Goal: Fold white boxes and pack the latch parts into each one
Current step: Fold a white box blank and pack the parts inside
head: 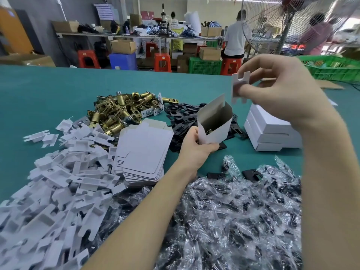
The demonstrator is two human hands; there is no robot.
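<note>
Left hand grips the open white box by its lower end, mouth up, above the black plates. Right hand pinches a white card insert just above-right of the box. Brass latches lie left of the box.

Your left hand and right hand are both bare, with no gloves, rings or watch showing. Your forearms are bare too, uncovered right down to the frame's lower edge. Your fingernails look short and plain.
</note>
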